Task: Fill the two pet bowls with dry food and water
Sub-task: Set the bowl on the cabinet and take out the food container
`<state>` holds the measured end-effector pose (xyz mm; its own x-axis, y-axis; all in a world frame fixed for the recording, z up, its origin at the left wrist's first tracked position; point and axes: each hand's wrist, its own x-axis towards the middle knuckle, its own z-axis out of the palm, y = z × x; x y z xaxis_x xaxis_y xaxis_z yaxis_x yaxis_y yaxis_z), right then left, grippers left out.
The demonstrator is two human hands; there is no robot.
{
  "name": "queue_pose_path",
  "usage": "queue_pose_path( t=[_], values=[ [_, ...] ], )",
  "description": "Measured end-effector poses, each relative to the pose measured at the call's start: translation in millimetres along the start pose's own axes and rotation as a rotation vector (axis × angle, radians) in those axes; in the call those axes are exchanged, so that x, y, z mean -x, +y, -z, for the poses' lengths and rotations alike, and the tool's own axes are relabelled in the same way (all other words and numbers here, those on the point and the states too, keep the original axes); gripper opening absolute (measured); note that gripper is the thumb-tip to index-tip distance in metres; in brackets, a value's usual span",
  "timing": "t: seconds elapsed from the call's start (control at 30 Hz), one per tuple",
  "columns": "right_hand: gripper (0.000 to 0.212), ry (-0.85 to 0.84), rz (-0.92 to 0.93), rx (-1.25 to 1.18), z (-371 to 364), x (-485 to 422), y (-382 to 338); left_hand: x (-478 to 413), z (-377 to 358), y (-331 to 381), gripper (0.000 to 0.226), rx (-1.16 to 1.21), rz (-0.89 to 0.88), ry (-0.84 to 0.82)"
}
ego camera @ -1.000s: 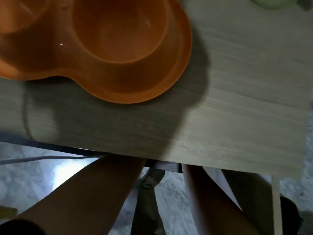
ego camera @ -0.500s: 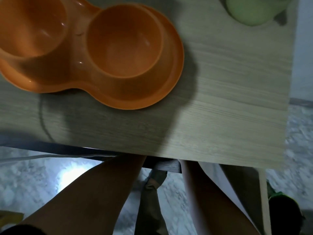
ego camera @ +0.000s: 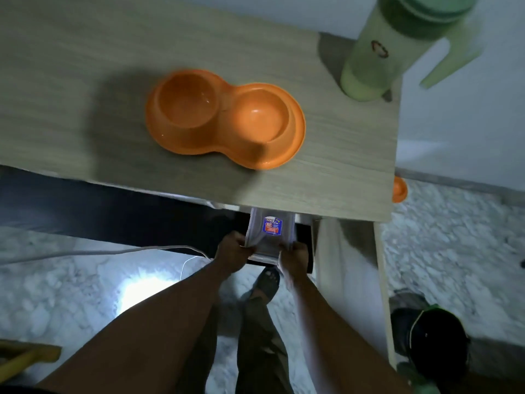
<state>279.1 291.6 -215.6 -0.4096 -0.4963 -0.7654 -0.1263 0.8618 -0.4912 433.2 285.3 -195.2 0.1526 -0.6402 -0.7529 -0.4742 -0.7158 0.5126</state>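
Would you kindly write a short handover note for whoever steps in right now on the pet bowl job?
Left hand and right hand: both grip the near end of a clear lidded container, half out from under the table edge. Its contents cannot be seen.
Double orange pet bowl: on the table, both wells look empty.
Green bottle: upright at the far right corner, cap on.
Done: nothing filled.
Left: bring the container up, open it, put dry food in one well and water in the other.
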Motion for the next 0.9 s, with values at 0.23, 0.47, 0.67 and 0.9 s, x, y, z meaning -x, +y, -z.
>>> queue_pose_path(
  t=[0.23, 0.47, 0.67, 0.9],
  values=[
    [0.028, 0.044, 0.034, -0.132, -9, 86, 29, 67, 58, -18, 0.027, 0.045, 0.027, -0.078],
    [0.013, 0.001, 0.114, -0.212, -13, 194, -5, 125, 120, -45, 0.033, 0.149, -0.024, -0.089],
    [0.022, -0.078, 0.265, -0.133, -28, 246, -40, 164, 178, -53, 0.037, 0.319, -0.102, 0.073],
    [0.028, -0.240, 0.326, -0.058, -53, 286, -74, 208, 240, -42, 0.032, 0.490, -0.176, 0.283]
  ],
)
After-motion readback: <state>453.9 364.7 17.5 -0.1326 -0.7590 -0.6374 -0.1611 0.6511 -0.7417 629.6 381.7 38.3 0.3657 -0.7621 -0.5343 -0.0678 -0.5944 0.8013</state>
